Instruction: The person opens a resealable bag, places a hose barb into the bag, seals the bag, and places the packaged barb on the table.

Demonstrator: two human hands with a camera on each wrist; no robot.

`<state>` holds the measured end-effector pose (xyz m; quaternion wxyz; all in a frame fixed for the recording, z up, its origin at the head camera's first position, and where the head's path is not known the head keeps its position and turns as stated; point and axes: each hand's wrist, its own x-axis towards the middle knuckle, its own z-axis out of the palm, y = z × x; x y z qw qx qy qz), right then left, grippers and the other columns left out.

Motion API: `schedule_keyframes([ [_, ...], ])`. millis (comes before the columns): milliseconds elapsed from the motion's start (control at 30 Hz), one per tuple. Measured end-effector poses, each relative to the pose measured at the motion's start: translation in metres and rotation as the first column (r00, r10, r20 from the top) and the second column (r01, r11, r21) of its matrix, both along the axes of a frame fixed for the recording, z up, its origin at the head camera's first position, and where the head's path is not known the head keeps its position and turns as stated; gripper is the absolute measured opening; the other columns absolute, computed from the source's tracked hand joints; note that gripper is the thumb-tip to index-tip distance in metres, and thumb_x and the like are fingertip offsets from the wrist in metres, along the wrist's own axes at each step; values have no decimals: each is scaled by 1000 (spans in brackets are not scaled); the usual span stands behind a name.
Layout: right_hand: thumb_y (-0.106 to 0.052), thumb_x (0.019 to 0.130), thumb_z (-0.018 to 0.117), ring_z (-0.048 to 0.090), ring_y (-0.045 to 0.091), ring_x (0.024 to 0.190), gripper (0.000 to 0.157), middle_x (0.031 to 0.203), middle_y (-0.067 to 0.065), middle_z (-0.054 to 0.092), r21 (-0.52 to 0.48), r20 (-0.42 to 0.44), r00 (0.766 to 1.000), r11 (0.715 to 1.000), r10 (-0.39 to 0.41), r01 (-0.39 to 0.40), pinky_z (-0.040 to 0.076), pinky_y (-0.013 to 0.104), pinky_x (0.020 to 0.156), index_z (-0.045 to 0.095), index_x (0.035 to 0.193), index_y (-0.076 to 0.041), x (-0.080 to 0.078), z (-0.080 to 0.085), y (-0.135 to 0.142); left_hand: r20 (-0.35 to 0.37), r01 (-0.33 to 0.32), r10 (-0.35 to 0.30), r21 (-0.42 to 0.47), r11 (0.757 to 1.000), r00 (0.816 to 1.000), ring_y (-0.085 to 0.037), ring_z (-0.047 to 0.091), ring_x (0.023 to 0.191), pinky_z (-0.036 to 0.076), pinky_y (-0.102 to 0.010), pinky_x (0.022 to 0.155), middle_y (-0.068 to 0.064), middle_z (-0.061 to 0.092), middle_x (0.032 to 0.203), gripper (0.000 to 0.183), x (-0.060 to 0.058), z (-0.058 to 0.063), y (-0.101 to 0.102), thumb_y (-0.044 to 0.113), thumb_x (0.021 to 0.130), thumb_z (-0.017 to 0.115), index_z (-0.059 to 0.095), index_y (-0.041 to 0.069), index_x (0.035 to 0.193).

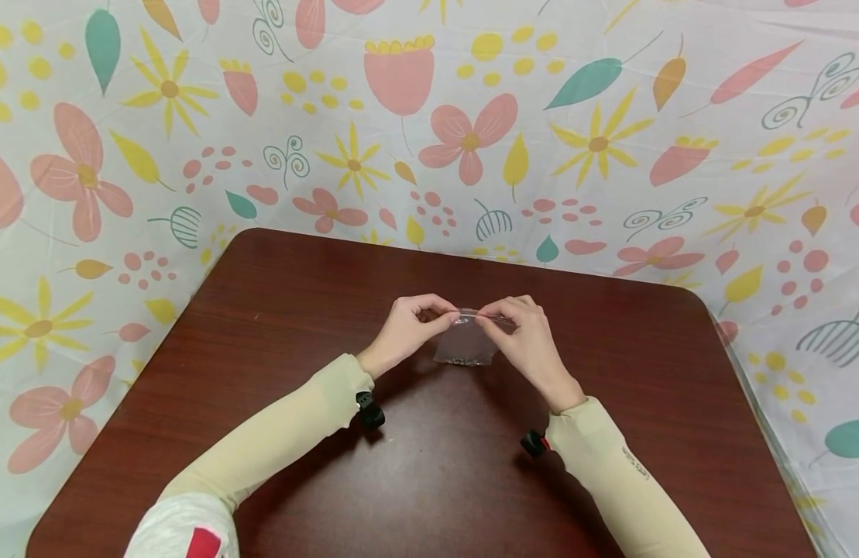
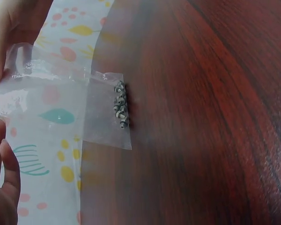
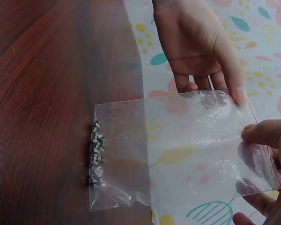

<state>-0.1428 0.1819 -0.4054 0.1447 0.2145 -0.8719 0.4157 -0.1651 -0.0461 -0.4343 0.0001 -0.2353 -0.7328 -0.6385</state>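
Observation:
A clear zip-lock bag (image 1: pixel 465 341) hangs between my two hands over the far half of the table, its top edge with a red line in the right wrist view. Small metal screw-like pieces (image 3: pixel 97 154) lie heaped along its bottom; their exact kind is hard to tell. At the top edge, my left hand (image 1: pixel 417 322) pinches the bag between thumb and fingers. My right hand (image 1: pixel 530 341) pinches that same edge a little to the right. In the left wrist view the metal pieces (image 2: pixel 121 105) show through the plastic, near the tabletop.
The dark red-brown wooden table (image 1: pixel 297 310) has rounded corners. Behind it and along its sides hangs a white cloth (image 1: pixel 471 77) printed with flowers and leaves. Black wrist cameras are strapped at both cuffs, the left camera (image 1: pixel 369 412) and the right camera (image 1: pixel 534 443).

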Motion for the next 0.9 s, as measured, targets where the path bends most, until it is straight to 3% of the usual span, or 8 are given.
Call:
schedule_keyframes([
  [167, -8, 92, 80, 53, 20, 94, 7, 93, 4, 75, 1, 32, 999, 999, -44, 44, 47, 34, 82, 78, 97, -11, 1, 0, 4, -10, -16, 16, -36, 999, 1000, -23, 67, 75, 53, -26, 67, 3, 76, 89, 5, 0, 1, -1, 14, 96, 77, 80, 12, 100],
  [333, -5, 92, 78, 53, 26, 95, 6, 92, 8, 75, 28, -4, 1000, 999, -25, 25, 37, 43, 85, 75, 96, -8, 1, -1, 6, -34, -27, 25, -67, 997, 999, -14, 66, 77, 51, -25, 67, 5, 76, 88, 5, -1, 2, -1, 13, 95, 77, 80, 13, 99],
  [633, -12, 94, 78, 55, 20, 98, 9, 98, 4, 74, 13, 82, 995, 998, -61, 60, 49, 32, 79, 77, 103, -11, 2, -1, 14, -33, -29, 27, -55, 998, 999, -16, 66, 73, 53, -28, 67, 5, 76, 88, 5, -1, 1, -3, 14, 95, 77, 80, 13, 99],
  [900, -10, 91, 81, 58, 20, 98, 8, 94, 5, 75, -18, 33, 994, 995, -102, 102, 42, 27, 75, 79, 99, -11, 2, -6, 25, -57, -38, 36, -41, 998, 998, -17, 65, 71, 53, -27, 67, 5, 76, 87, 5, -2, -1, -6, 14, 96, 77, 80, 13, 99],
])
